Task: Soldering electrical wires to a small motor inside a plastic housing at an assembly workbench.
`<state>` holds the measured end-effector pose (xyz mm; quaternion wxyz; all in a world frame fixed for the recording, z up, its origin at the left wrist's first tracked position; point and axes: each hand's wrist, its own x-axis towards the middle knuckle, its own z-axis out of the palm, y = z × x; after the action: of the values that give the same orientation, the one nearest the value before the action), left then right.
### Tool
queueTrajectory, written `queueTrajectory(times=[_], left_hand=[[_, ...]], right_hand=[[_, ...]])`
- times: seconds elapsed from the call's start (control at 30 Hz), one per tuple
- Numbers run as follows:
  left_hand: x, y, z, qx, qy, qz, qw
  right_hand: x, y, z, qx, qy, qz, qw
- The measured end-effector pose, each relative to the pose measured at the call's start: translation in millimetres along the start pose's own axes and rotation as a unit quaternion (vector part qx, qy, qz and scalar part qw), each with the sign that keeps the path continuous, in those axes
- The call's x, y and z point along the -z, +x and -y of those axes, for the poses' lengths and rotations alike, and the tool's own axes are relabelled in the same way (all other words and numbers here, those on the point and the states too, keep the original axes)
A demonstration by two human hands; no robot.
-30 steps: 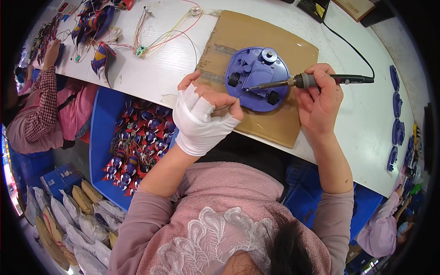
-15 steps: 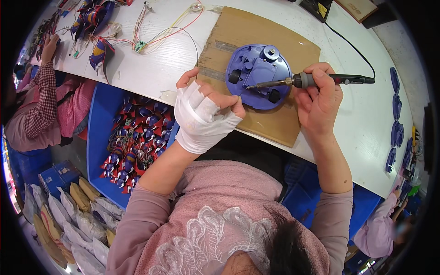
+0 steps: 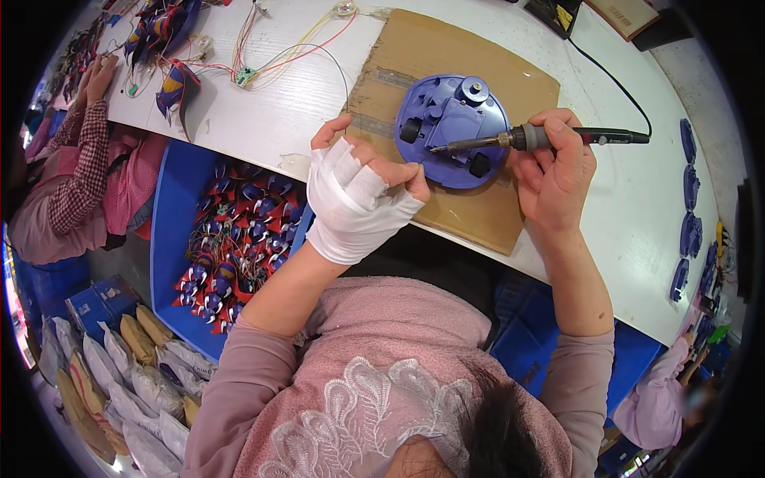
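A blue-purple rounded plastic base (image 3: 454,179) lies underside up on a brown cardboard sheet (image 3: 510,72), its black wheels and a round metal disc showing. My right hand (image 3: 554,171) grips a soldering iron (image 3: 594,136), whose tip rests at the middle of the base. My left hand (image 3: 362,195), in a white fingerless glove, is closed in a pinch at the near left rim of the base. A thin dark wire (image 3: 339,68) runs from a small green circuit board (image 3: 245,76) to this hand and vanishes behind its fingers. What the fingertips pinch is too small to make out.
Wired blue-and-red toy parts (image 3: 177,88) lie at the table's left. Below them stands a blue bin (image 3: 171,239) full of similar parts. Several blue pieces (image 3: 690,185) line the right edge. The iron's black cord (image 3: 610,76) runs back. A co-worker's hand (image 3: 100,78) is at far left.
My left hand and the plastic base have shifted very slightly to the right. The iron's tip stays at the base's middle. At far left the co-worker's hands have moved.
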<state>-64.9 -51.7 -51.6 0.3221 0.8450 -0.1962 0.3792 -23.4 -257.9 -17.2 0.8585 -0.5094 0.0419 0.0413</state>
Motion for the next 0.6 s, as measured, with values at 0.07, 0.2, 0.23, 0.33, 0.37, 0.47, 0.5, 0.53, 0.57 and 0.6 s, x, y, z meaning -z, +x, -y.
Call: queueTrajectory(times=[0.07, 0.2, 0.23, 0.33, 0.37, 0.47, 0.5, 0.53, 0.57, 0.6], left_hand=[[0.3, 1.2, -1.0, 0.000, -0.002, 0.000, 1.000], [0.3, 3.1, -1.2, 0.000, -0.008, 0.002, 1.000], [0.2, 3.0, -1.2, 0.001, -0.008, 0.004, 1.000], [1.0, 2.9, -1.4, 0.002, -0.006, 0.004, 1.000], [1.3, 2.9, -1.3, 0.002, -0.005, 0.004, 1.000], [0.4, 2.6, -0.6, 0.001, -0.004, 0.005, 1.000], [-0.3, 2.5, -0.3, 0.000, -0.004, 0.005, 1.000], [-0.8, 2.3, 0.0, -0.001, -0.004, 0.005, 1.000], [-1.4, 1.7, 0.3, -0.001, -0.004, 0.005, 1.000], [-1.9, 1.0, 0.5, -0.003, -0.003, 0.004, 1.000]], right_hand=[[0.2, -1.0, 0.1, 0.002, -0.002, 0.000, 1.000], [-0.3, -0.6, -0.3, 0.004, -0.003, -0.001, 1.000], [-0.4, -0.4, -0.5, 0.003, -0.003, -0.001, 1.000], [-1.8, 0.0, -0.5, 0.001, 0.004, -0.012, 1.000], [-1.4, 0.4, -0.4, 0.001, 0.004, -0.011, 1.000], [2.8, 2.1, 0.0, 0.002, 0.004, -0.013, 1.000], [2.9, 2.0, -0.2, 0.001, 0.004, -0.013, 1.000], [2.7, 1.8, -0.3, 0.001, 0.002, -0.010, 1.000], [2.5, 1.6, -0.3, 0.001, 0.000, -0.007, 1.000], [2.2, 1.3, -0.4, 0.002, -0.001, -0.005, 1.000]])
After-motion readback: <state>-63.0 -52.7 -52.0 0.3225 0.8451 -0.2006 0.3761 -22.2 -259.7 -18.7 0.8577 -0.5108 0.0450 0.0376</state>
